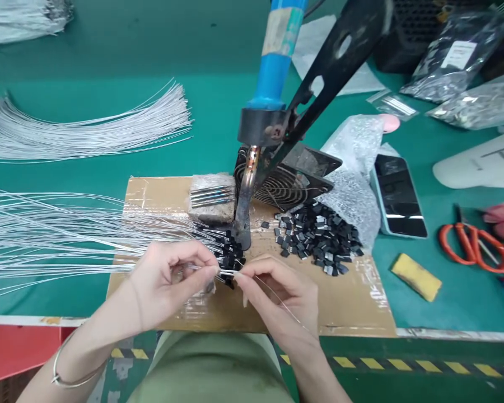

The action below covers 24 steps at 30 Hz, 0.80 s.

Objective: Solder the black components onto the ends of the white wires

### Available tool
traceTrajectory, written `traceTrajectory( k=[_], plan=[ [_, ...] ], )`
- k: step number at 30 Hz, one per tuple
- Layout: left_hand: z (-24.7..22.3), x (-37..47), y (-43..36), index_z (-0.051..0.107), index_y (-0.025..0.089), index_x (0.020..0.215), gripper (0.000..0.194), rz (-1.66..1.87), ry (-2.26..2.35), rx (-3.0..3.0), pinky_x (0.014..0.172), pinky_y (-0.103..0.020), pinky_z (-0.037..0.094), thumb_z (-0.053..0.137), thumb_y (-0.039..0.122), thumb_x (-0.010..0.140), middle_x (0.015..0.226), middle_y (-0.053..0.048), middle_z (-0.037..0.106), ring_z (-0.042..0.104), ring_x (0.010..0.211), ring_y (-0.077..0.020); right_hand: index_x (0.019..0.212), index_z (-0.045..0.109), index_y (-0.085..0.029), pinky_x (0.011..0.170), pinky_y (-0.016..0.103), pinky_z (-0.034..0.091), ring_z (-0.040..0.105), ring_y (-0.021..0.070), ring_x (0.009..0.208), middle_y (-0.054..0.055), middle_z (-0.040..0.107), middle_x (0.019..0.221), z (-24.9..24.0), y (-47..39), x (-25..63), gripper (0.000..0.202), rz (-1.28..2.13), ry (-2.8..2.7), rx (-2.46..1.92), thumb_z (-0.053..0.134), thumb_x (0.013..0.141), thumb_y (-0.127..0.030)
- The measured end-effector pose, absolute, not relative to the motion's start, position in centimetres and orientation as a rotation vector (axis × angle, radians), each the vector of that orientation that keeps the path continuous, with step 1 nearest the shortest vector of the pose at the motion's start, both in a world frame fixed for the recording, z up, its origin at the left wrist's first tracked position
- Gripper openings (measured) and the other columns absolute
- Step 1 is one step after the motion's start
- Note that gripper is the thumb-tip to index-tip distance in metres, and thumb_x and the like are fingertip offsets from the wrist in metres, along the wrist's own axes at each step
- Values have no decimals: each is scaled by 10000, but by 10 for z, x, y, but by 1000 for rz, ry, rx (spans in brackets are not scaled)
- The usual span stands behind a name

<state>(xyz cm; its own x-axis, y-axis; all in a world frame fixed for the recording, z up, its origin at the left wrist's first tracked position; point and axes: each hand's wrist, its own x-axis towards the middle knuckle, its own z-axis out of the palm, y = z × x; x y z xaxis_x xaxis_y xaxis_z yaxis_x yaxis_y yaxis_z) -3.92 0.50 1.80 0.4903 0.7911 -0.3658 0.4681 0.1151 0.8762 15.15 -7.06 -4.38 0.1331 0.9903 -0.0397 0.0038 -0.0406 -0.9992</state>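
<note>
My left hand [180,280] pinches a thin white wire near the cardboard's front middle. Facing it, my right hand [277,296] pinches the same slim piece between thumb and finger, and a fine strand trails over its palm. Just behind the fingertips lie black connectors [229,246] on the ends of long white wires [67,229] running left. Above them stands a soldering iron [273,78] with a blue handle, its tip pointing down. A pile of small black parts [319,238] is to the right on the cardboard [344,308].
A block with metal rods [212,198] and a black fan [285,184] sit behind the hands. To the right are bubble wrap [355,168], a phone [399,196], a yellow sponge [416,276] and orange scissors [474,246]. A wire bundle [109,134] lies back left.
</note>
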Motion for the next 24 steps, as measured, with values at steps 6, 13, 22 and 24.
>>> traceTrajectory(
  k=[6, 13, 22, 24],
  plan=[
    [12, -37, -1, 717, 166, 838, 216, 353, 1125, 1496, 545, -230, 369, 626, 287, 992, 708, 3, 649, 490, 598, -113, 757, 713, -212, 513, 232, 465, 579, 114, 560, -8, 677, 706, -47, -71, 151, 204, 1222, -1024, -1301, 760, 946, -272],
    [15, -35, -4, 711, 166, 837, 205, 327, 1155, 1519, 502, -233, 320, 613, 255, 994, 676, 25, 621, 410, 544, -92, 752, 698, -209, 523, 234, 428, 543, 109, 547, -26, 634, 655, -48, -71, 153, 235, 1217, -1050, -1328, 744, 967, -291],
    [9, -26, -9, 694, 189, 858, 217, 301, 1131, 1576, 552, -233, 370, 579, 267, 1025, 699, 27, 651, 506, 593, -109, 791, 722, -215, 552, 248, 461, 599, 134, 608, -6, 657, 707, -43, -72, 154, 198, 1151, -1133, -1315, 716, 984, -259],
    [5, -25, -9, 683, 188, 858, 226, 351, 1150, 1522, 544, -235, 367, 577, 291, 1030, 707, 22, 637, 501, 600, -115, 816, 746, -220, 564, 251, 496, 613, 131, 581, -13, 665, 696, -45, -73, 152, 203, 1158, -982, -1360, 708, 1000, -298]
  ],
)
